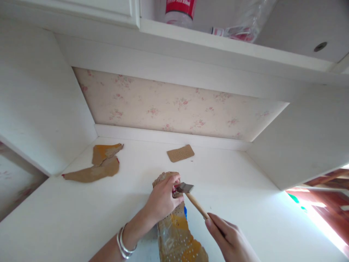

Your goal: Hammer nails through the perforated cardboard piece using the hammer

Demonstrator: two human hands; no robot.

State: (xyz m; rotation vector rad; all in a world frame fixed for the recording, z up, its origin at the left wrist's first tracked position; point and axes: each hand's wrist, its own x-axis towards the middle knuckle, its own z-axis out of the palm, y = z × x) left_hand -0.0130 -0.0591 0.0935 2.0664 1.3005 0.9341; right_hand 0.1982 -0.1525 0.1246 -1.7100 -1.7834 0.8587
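Note:
My left hand [163, 198] presses down on the upper end of a long torn strip of brown cardboard [178, 236] with tape and white dots on it, lying on the white desk [245, 203]. Its fingers are curled against the strip's top edge. My right hand [231, 240] grips the wooden handle of a small brush [191, 193]. The brush's metal ferrule and bristles rest at the cardboard right beside my left fingertips. Silver bangles circle my left wrist.
A small tan cardboard rectangle [180, 153] lies near the back edge of the desk. Two larger torn brown pieces [98, 165] lie at the back left. Floral wallpaper [177, 107] backs the niche; a shelf above holds a red-labelled can [180, 11] and a plastic bag [242, 25].

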